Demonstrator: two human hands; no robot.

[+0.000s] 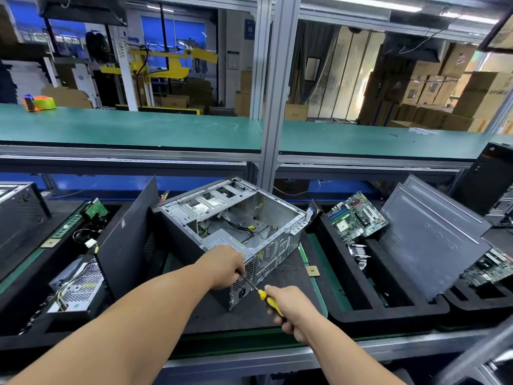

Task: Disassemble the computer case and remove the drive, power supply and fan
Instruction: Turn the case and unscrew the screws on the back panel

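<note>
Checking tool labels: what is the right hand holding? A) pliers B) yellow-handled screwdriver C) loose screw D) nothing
B: the right hand grips the yellow-and-black handle of the screwdriver, whose shaft points at the rear panel of the computer case, by the left hand.

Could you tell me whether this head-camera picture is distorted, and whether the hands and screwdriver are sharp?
Head view: wide-angle bending curves the green shelf and tilts the edges; the left hand, right hand and screwdriver are fairly sharp; the background boxes look soft.
</note>
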